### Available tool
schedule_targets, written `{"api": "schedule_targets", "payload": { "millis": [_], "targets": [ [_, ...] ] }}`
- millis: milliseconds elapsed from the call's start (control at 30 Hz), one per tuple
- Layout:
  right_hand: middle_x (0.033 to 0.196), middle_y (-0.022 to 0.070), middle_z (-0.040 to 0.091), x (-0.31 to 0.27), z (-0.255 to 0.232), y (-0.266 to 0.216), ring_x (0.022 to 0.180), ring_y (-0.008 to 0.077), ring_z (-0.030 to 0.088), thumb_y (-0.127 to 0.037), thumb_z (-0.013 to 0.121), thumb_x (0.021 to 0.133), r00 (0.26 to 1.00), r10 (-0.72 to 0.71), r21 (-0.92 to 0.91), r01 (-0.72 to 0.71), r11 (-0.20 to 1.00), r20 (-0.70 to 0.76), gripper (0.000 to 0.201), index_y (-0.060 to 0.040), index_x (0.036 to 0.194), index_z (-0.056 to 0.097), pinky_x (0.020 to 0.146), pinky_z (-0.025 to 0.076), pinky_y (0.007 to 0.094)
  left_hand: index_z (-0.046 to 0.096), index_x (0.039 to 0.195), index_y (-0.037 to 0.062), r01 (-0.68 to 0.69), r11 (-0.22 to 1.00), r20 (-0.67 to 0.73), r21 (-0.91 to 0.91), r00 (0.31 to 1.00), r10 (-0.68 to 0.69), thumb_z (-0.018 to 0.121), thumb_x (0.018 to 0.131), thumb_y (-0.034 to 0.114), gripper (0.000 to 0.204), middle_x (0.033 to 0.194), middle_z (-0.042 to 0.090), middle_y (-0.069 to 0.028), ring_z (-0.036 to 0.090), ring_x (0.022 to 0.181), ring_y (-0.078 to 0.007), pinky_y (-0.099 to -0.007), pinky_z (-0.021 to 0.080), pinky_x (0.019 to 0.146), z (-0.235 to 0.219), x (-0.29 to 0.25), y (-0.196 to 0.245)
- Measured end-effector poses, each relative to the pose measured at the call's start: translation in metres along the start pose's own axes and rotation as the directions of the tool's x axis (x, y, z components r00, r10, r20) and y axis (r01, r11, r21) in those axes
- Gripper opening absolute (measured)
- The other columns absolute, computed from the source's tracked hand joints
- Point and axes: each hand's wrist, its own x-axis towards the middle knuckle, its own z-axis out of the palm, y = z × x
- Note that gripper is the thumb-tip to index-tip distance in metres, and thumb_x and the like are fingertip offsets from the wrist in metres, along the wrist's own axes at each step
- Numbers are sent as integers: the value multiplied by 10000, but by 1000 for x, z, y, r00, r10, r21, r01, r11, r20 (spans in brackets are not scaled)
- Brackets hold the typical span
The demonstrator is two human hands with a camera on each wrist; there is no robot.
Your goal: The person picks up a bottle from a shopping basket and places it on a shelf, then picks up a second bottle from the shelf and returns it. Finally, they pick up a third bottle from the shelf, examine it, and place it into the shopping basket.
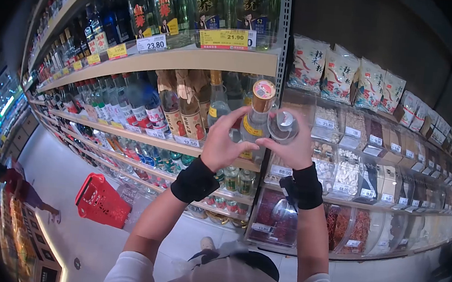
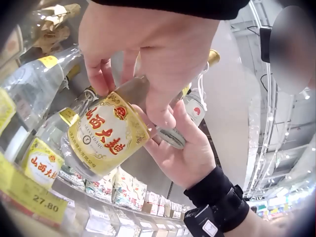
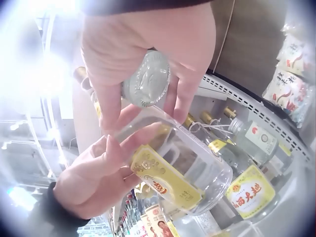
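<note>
White sleeves (image 1: 129, 273) sit lowest and closest in the head view, with black wristbands (image 1: 195, 181) beyond them and two bottles held side by side before the bottle shelves (image 1: 179, 60). The left grip (image 1: 223, 143) is curled round a larger bottle (image 1: 254, 127) with a gold cap; the right grip (image 1: 295, 147) holds a small bottle (image 1: 283, 127). Off to the left stands a red basket (image 1: 101, 202); to the right are clear bins (image 1: 348, 172), with printed bags (image 1: 341, 76) above.

From the left wrist, the larger bottle tilts in the left grip, its yellow-and-white label reading SHANXI DAQU; the small bottle, with a white label, shows against the right palm. A yellow price tag (image 2: 39, 197) at lower left reads 27.80.

From the right wrist, the small bottle's ridged glass base shows between the right grip's fingers, the larger bottle slanting just below; gold-capped bottles (image 3: 252, 190) stand behind.
</note>
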Motion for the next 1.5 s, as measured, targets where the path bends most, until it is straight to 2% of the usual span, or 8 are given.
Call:
{"api": "schedule_targets", "payload": {
  "millis": [33,333,733,933,1133,1267,1367,1500],
  "targets": [
    [1114,66,639,-1,2,7,1046,146,615,-116,918,606,1000,23,11,-23,1000,-3,681,-29,1164,537,929,490,308,491,1305,-17,-9,1000,-20,-8,1000,9,909,606,133,828,1195,639,-126,637,1058,-224,-334,501,928,3,1,-1],
    [1077,87,654,-8,12,48,993,142,619,-152,907,611,991,124,-11,-125,992,-46,702,-4,1190,537,891,488,301,491,1353,26,118,993,14,20,993,-119,868,664,77,787,1258,529,-94,633,1078,-212,-313,538,906,19,-4,-24],
    [1058,72,667,-1,24,57,932,127,637,-159,905,627,971,212,-14,-215,976,-114,703,1,1203,535,833,512,285,571,1288,33,53,995,-164,88,986,-38,851,694,90,659,1139,662,-111,666,1026,-183,-314,582,825,33,-7,-48],
    [1068,90,671,10,26,56,928,140,645,-186,906,629,959,279,-38,-281,959,-42,730,18,1216,525,835,513,295,590,1235,-5,71,973,-373,222,928,17,786,797,106,492,1136,657,-112,621,722,-104,-223,510,614,-4,-13,-61],
    [1065,97,675,12,27,67,941,158,648,-220,909,619,960,276,-48,-278,959,-41,758,22,1225,523,856,508,310,547,1270,-28,102,980,-383,170,923,-29,781,812,173,552,1148,656,-130,583,664,-82,-222,485,601,-34,8,-59],
    [1072,102,676,13,25,68,952,165,646,-217,909,614,959,281,-68,-282,957,-29,773,23,1235,517,866,505,312,517,1304,-47,17,915,-260,404,961,97,819,763,218,673,1143,658,-172,598,629,-127,-265,493,608,-31,9,-73],
    [1091,105,673,13,25,67,968,168,643,-208,907,616,954,300,-29,-300,953,-17,774,21,1242,513,877,502,312,530,1295,-46,213,912,-172,352,972,-161,824,750,249,686,1100,667,-197,609,636,-146,-282,495,620,-36,8,-71],
    [1109,102,667,13,24,64,989,171,637,-186,900,631,942,335,-4,-335,942,10,741,19,1233,519,889,499,313,540,1274,-43,216,927,-139,307,974,-181,809,752,262,662,1074,646,-237,652,830,-309,-382,516,786,-43,11,-62]
  ]
}}
